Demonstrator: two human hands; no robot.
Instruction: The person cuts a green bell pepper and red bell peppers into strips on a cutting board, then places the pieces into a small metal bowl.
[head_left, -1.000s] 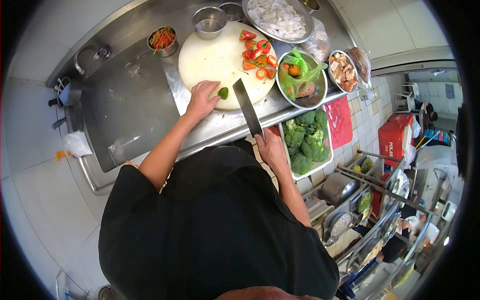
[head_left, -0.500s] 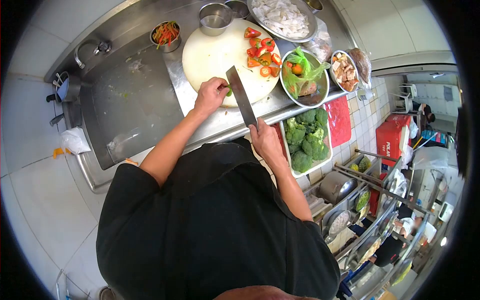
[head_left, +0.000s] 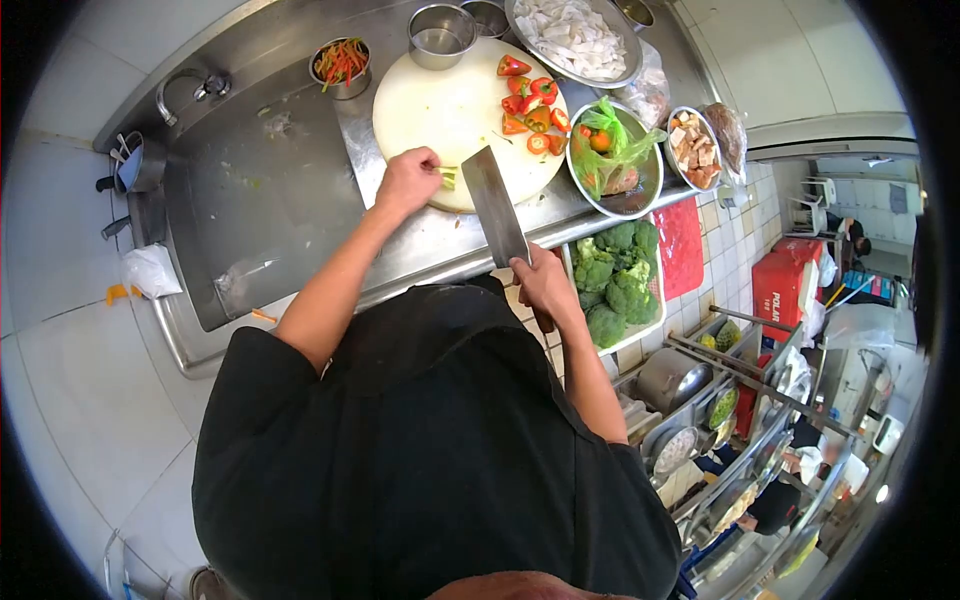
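Observation:
My right hand [head_left: 545,285] is wrapped round the handle of a broad cleaver [head_left: 495,208], whose blade points up over the front of the round white cutting board [head_left: 425,110]. At the board's front left edge, my left hand [head_left: 408,180] has its fingers drawn together beside thin green strips [head_left: 447,178]. The fingertips touch the strips; whether they grip one is too small to tell. Several cut red and orange pepper pieces [head_left: 537,92] lie on the board's right side. The blade is a little right of the green strips, apart from them.
A metal cup of pepper strips [head_left: 341,62] stands by the sink [head_left: 250,200]. An empty metal bowl [head_left: 441,38] is behind the board. To the right are a colander with a green bag [head_left: 625,205], a bowl of cubes [head_left: 693,148] and a broccoli basket [head_left: 660,310].
The cleaver blade has moved right, away from my left hand, and down toward me. Green strips now show beside my left fingertips. The view has shifted slightly.

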